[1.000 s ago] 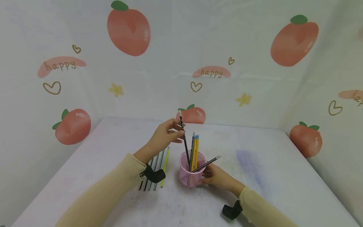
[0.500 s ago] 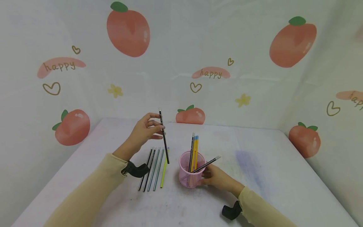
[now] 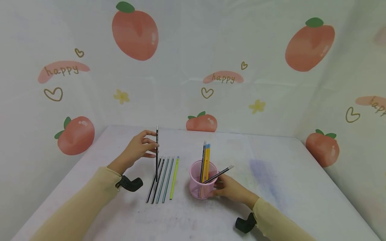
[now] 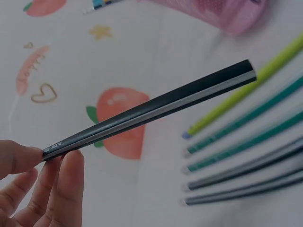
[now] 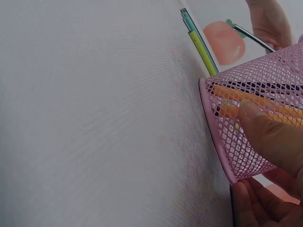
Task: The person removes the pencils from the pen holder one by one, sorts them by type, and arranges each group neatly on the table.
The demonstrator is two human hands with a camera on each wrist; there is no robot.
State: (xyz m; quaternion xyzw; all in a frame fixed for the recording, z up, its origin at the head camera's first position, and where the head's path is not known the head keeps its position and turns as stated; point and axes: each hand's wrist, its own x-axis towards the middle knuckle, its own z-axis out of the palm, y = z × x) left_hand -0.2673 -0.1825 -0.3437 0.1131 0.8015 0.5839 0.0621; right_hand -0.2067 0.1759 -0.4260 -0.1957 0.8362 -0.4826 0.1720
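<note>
My left hand (image 3: 135, 149) pinches a black pencil (image 3: 156, 154) near its eraser end, holding it upright above the row of pencils on the table. In the left wrist view the black pencil (image 4: 156, 111) slants up from the thumb and fingertips, its far end free. My right hand (image 3: 230, 189) grips the side of a pink mesh pencil cup (image 3: 194, 187). Two yellow pencils (image 3: 207, 160) and a black one stand in the cup, and another dark pencil (image 3: 221, 173) leans out to the right. The right wrist view has the thumb (image 5: 265, 135) against the mesh.
Left of the cup lie a lime-green pencil (image 3: 174, 179), two teal pencils (image 3: 165, 182) and two black pencils (image 3: 149, 192), side by side on the white table (image 3: 193, 221). A white fruit-print cloth (image 3: 169, 83) hangs behind.
From over the cup, the left hand has moved left with the black pencil, which is now above the row and more upright. The right hand stays on the cup.
</note>
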